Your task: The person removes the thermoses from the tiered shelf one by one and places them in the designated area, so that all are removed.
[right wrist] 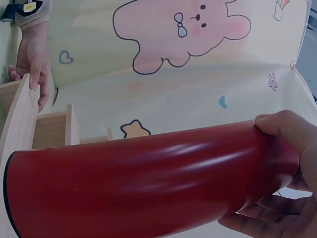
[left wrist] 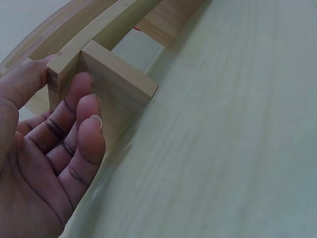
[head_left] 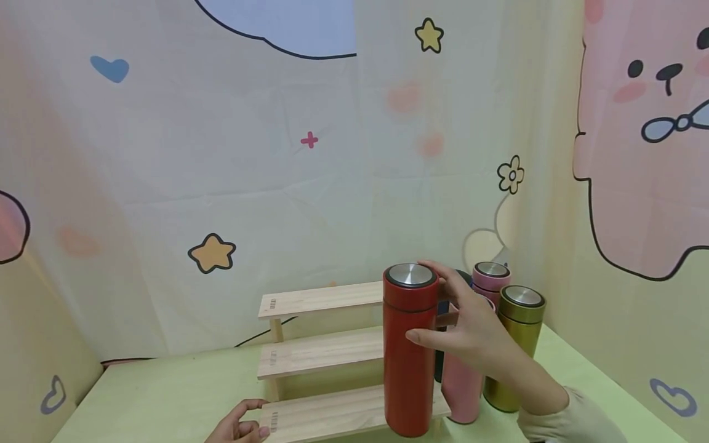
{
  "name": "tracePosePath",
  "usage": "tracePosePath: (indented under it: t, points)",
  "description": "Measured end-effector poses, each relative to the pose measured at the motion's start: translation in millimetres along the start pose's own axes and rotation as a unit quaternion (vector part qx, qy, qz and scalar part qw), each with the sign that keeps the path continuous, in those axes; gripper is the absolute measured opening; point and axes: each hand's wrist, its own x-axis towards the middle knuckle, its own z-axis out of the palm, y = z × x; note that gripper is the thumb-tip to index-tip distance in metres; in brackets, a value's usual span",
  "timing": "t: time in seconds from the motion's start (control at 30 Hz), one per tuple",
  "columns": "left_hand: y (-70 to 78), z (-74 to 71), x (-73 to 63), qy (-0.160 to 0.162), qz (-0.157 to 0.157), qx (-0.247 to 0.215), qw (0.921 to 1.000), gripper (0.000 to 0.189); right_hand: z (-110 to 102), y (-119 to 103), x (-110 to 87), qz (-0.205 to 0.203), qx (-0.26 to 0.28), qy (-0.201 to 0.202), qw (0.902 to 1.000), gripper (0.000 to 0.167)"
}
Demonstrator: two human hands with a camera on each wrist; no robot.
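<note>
My right hand [head_left: 471,329] grips a red thermos bottle [head_left: 410,363] by its upper part, thumb on the near side. The bottle stands about upright, with a steel-topped lid; its base overlaps the front of the lowest step, and I cannot tell whether it touches the wood. At the left end of a three-step wooden rack [head_left: 327,412], my left hand [head_left: 238,424] pinches the lowest board. In the left wrist view, the thumb of that hand [left wrist: 44,144] lies on the board's edge and curled fingers reach beneath it.
Right of the rack stand a gold bottle [head_left: 517,344] and pink bottles [head_left: 462,394], with a dark bottle partly hidden behind my right hand. A patterned cloth backdrop [head_left: 249,154] rises behind, and pale green cloth [head_left: 166,394] covers the table.
</note>
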Motion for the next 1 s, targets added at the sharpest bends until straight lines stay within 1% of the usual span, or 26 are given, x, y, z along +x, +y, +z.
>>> tracePosePath:
  t: [0.13,0.3,0.43,0.57,0.63,0.73,0.87,1.0]
  points:
    - [0.1,0.5,-0.1,0.004,0.0,0.003,1.0,0.066,-11.2,1.0,-6.6,0.006,0.0,0.006,1.0,0.083]
    - [0.1,-0.5,0.7,0.006,-0.006,0.004,1.0,0.069,-24.3,3.8,-15.3,0.022,-0.002,0.001,0.9998,0.084]
    - [-1.7,-1.2,1.3,0.005,-0.011,0.0,0.9999,0.073,-34.3,5.4,-23.8,0.027,-0.035,0.005,0.999,0.086]
    - [-2.6,-1.1,0.7,-0.002,-0.006,-0.003,1.0,0.068,-43.2,9.4,-32.6,0.017,-0.061,0.013,0.9979,0.088]
    - [-2.1,-1.2,0.2,-0.005,-0.003,-0.005,1.0,0.063,-47.5,12.9,-36.5,0.013,-0.063,0.012,0.9979,0.088]
    - [-1.1,-1.1,-0.1,-0.003,-0.004,-0.007,1.0,0.061,-54.1,19.9,-43.0,0.025,-0.074,0.013,0.9969,0.089]
    - [0.4,-0.4,0.1,0.004,-0.011,-0.004,0.9999,0.065,-62.3,32.3,-52.8,0.052,-0.097,0.025,0.9937,0.09]
    - [1.7,0.5,0.3,0.014,-0.016,0.004,0.9998,0.071,-70.1,45.4,-61.8,0.065,-0.115,0.041,0.9903,0.09]
